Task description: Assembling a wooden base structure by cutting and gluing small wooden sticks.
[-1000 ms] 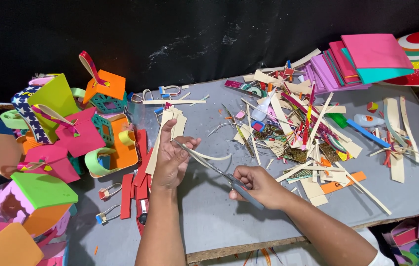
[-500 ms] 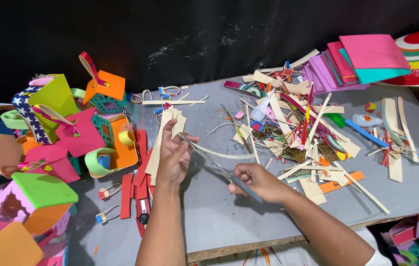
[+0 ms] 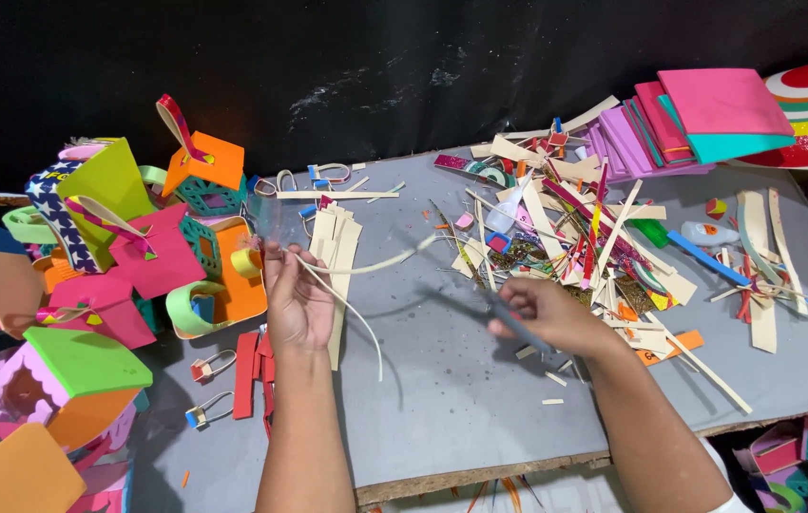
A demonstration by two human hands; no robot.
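Left hand pinches thin cream foam strips above grey board; right hand closed on dark scissors; scrap heap just right; foam houses left.

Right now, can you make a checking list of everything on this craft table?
Surface: grey table, rough front edge, speckled.
Job's things: thin cream strips pinched in left hand; dark blurred tool in right hand.
Clutter: pile of cut strips, stacked foam sheets, colourful foam houses, glue bottle.
Grippers: both hands closed on their things.
Cables: nothing seen.
Surroundings: black backdrop.
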